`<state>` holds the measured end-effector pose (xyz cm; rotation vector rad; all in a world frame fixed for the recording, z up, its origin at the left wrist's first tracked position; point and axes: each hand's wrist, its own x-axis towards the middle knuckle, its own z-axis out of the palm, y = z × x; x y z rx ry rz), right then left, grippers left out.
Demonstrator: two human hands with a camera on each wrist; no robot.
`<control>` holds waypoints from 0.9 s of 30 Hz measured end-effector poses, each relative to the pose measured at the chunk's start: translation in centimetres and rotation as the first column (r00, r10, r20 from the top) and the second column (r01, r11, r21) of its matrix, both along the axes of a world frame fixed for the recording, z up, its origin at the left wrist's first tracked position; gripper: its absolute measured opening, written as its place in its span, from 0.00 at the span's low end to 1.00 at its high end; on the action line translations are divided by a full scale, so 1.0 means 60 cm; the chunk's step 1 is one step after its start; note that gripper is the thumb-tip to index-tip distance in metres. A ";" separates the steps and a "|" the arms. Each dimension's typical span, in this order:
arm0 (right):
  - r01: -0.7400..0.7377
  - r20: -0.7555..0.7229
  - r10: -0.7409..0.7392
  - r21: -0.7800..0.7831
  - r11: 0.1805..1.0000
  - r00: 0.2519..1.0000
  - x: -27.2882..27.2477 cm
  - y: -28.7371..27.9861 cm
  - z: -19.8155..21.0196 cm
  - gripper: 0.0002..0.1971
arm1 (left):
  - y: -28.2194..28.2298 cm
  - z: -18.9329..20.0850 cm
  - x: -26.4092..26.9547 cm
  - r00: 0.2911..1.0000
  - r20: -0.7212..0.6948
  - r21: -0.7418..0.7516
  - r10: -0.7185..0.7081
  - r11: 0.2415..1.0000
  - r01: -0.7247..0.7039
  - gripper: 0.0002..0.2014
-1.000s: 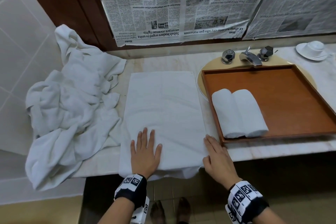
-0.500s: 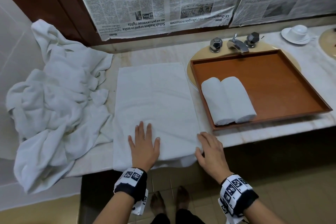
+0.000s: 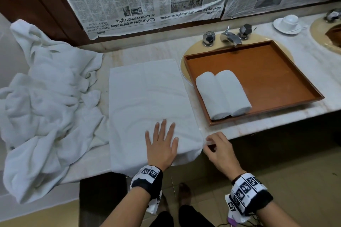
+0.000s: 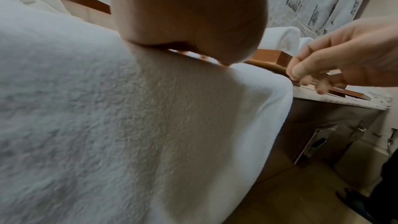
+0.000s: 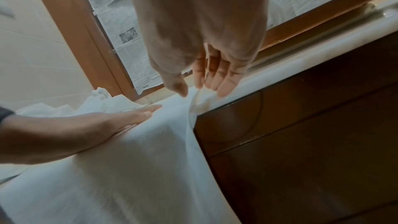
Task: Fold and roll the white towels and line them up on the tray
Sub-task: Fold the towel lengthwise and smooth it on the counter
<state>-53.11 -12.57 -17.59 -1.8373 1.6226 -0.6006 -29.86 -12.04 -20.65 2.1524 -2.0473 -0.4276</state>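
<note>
Two hands (image 3: 161, 145) at towel (image 3: 147, 97) edge

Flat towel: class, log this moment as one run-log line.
left hand: flat on flat towel | right hand: pinching its near right corner | tray: two rolled towels

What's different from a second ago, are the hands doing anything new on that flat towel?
The right hand went from lying flat at the flat towel's near right edge to curling thumb and fingertips at that corner; whether it has a grip yet is unclear. The left hand stays flat on the towel. The two rolls on the tray are unchanged.
</note>
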 end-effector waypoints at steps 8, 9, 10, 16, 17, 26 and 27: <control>0.156 -0.073 -0.150 0.086 0.984 0.986 0.026 0.018 0.000 0.05 | -0.001 -0.004 -0.001 1.000 0.004 -0.018 0.005 1.000 -0.005 0.28; 0.162 -0.070 -0.156 0.090 0.983 0.985 0.026 0.017 0.001 0.04 | -0.001 -0.004 -0.001 1.000 0.010 -0.014 0.004 1.000 -0.004 0.28; 0.162 -0.066 -0.157 0.088 0.983 0.985 0.025 0.016 0.002 0.04 | -0.001 -0.005 -0.001 1.000 0.014 -0.012 0.003 1.000 -0.003 0.28; 0.063 -0.053 -0.063 0.003 0.998 0.997 0.022 0.011 -0.002 0.09 | -0.001 -0.002 -0.001 1.000 0.005 0.003 -0.001 1.000 0.001 0.29; 0.056 -0.090 -0.058 -0.024 0.998 0.994 0.023 0.010 -0.004 0.09 | 0.000 -0.001 -0.001 1.000 0.003 0.014 -0.003 1.000 0.003 0.29; -0.309 -0.261 0.278 -0.089 0.947 0.924 0.125 -0.029 -0.009 0.25 | -0.008 0.019 0.009 0.998 -0.064 -0.046 0.010 0.999 -0.013 0.30; -0.359 -0.286 0.332 -0.047 0.932 0.899 0.140 -0.037 -0.013 0.27 | -0.011 0.020 0.017 0.996 -0.084 -0.070 0.027 0.997 -0.033 0.30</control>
